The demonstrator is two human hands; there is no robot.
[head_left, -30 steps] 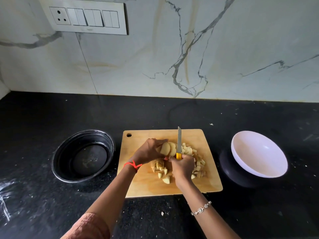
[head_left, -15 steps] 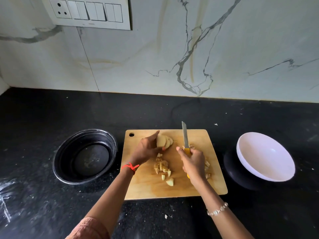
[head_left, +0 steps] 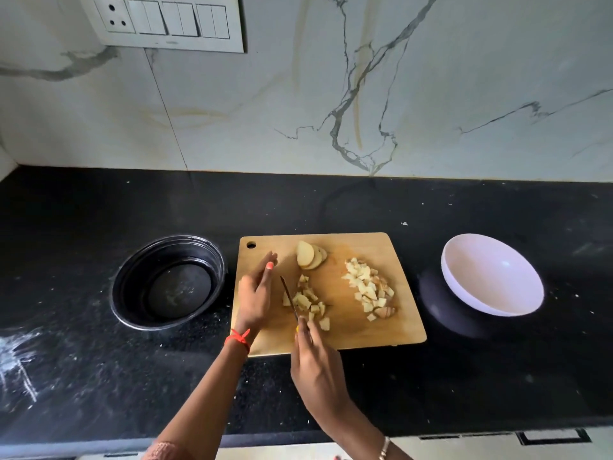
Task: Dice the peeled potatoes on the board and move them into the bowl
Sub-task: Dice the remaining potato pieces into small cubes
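A wooden cutting board [head_left: 358,330] lies in the middle of the black counter. Sliced potato rounds [head_left: 310,255] lean together near its far edge. One pile of diced potato [head_left: 370,287] lies on the right half, a smaller pile of dice [head_left: 308,302] sits in the middle. My right hand [head_left: 318,366] grips a yellow-handled knife [head_left: 289,297], its blade lying along the left of the small pile. My left hand [head_left: 255,293] rests flat on the board's left side, fingers straight, holding nothing. A white bowl [head_left: 494,277] stands tilted to the right of the board.
A black round container [head_left: 132,277] stands left of the board, with only residue inside. A marble wall with a switch panel [head_left: 166,23] rises behind the counter. Small crumbs dot the counter near the front edge.
My left hand let go of the potato slices and moved back to the board's left side. My right hand swung the knife from the board's middle to the left of the small dice pile.
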